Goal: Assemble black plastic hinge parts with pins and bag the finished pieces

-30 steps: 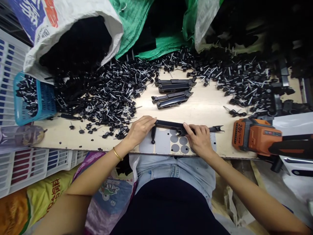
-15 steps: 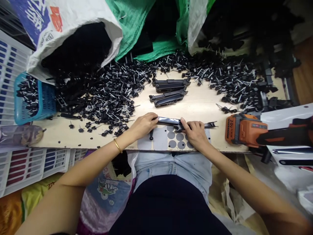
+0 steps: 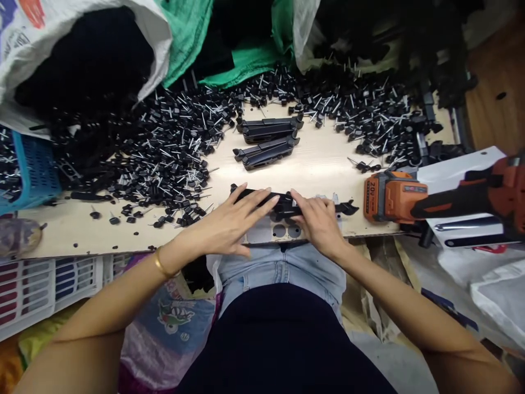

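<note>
A black hinged bar (image 3: 283,209) lies at the near edge of the wooden table (image 3: 328,164), in front of the person, its forked end pointing right. The right hand (image 3: 320,221) pinches it near the middle, thumb and fingers closed about it. The left hand (image 3: 229,221), a gold bracelet (image 3: 162,262) at its wrist, is spread wide, palm down, with its fingers laid across the left part of the bar; whether they press on it I cannot tell. Under and nearer than the bar, grey discs (image 3: 279,230) show on the tabletop. Farther off, in the middle of the table, lie two folded black assemblies (image 3: 268,131), one just beyond the other. A broad heap of small black parts with metal pins (image 3: 172,153) covers the left side, and a similar heap (image 3: 377,120) lies far right. Near right, an orange and black power tool (image 3: 396,197) rests with its 20V end toward the hands. At the left stands a blue basket (image 3: 39,164) of more pinned parts. At the far side are a white sack (image 3: 162,38), its mouth open, and a green sack (image 3: 188,33) beside it
</note>
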Action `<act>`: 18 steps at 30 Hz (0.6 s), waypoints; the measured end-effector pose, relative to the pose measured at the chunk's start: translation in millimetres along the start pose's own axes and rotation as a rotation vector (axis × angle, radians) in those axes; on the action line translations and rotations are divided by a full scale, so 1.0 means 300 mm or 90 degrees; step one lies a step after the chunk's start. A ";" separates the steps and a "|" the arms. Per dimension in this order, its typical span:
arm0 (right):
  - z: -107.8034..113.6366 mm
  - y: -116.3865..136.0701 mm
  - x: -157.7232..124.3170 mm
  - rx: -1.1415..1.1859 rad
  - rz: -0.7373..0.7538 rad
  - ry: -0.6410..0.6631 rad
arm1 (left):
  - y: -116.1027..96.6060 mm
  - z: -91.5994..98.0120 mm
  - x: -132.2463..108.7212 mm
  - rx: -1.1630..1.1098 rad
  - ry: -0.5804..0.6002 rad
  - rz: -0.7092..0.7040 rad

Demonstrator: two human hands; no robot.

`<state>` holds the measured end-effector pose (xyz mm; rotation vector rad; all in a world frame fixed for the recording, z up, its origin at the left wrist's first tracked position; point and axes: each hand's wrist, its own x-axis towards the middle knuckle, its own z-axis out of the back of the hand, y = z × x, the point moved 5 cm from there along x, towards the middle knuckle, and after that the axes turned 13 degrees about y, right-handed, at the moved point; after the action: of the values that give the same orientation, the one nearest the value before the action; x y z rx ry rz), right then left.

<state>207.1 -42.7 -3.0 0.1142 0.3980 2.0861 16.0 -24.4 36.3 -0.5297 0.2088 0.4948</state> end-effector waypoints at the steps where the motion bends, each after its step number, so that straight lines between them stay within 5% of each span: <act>1: 0.012 0.001 -0.013 0.014 -0.006 -0.013 | 0.002 0.023 -0.022 -0.014 -0.011 0.000; 7: 0.037 -0.028 -0.041 0.084 0.029 -0.032 | 0.042 0.107 -0.081 0.032 -0.018 0.027; 11: 0.054 0.012 -0.033 0.059 0.045 -0.067 | -0.010 0.074 0.002 0.080 0.022 0.031; 18: 0.061 0.054 -0.031 0.025 0.104 -0.030 | -0.065 -0.019 0.153 0.170 -0.009 0.234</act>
<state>203.1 -54.1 20.2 0.2246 0.4124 2.2320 65.0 -23.8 25.6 -0.2252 0.3566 0.8150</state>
